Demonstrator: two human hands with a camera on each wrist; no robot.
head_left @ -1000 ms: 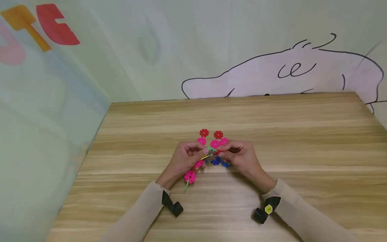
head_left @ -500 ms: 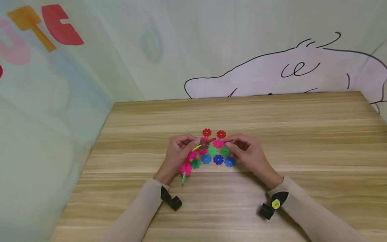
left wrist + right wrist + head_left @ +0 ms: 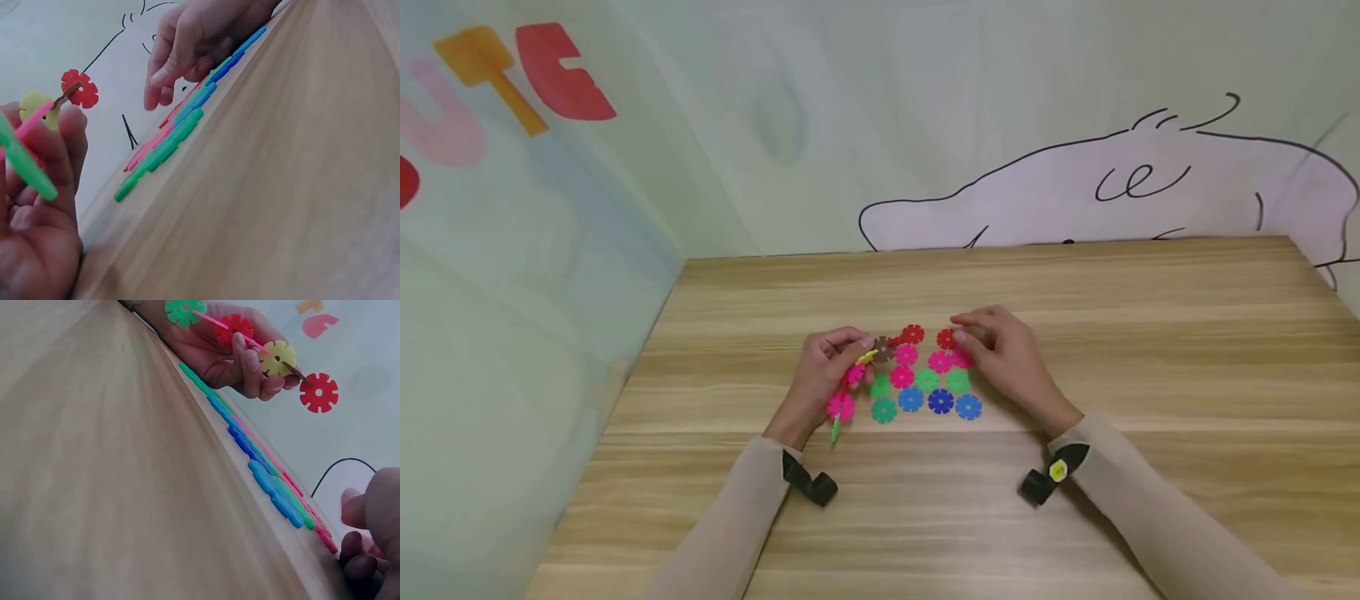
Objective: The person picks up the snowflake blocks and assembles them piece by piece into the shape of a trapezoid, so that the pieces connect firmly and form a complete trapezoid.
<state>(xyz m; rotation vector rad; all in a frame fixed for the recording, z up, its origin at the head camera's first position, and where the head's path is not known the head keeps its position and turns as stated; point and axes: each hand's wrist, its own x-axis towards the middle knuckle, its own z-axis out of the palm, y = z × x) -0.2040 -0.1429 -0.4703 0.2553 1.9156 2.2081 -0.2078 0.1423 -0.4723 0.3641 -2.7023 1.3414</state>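
Observation:
My left hand (image 3: 829, 375) pinches a chain of notched plastic snowflake discs slotted together at angles. In the right wrist view the chain runs from a green disc (image 3: 185, 311) through pink and red ones to a yellow disc (image 3: 277, 359), a brown disc (image 3: 296, 372) seen edge-on, and a red disc (image 3: 319, 392) at its end. The chain is held above the table. My right hand (image 3: 1009, 358) hovers at the right of the loose discs, its thumb and index finger apart and nothing between them. Its fingertips are right by a loose red disc (image 3: 945, 339).
Loose discs lie flat in rough rows between the hands: another red disc (image 3: 913, 334) at the back, pink discs (image 3: 941, 362), green discs (image 3: 927, 380) and blue discs (image 3: 941, 402) in front. The wooden table (image 3: 1075, 283) meets a printed wall cloth behind.
My right hand has parted from the chain's red end and moved back toward the far red disc. My left hand has drawn the chain left, uncovering more loose discs.

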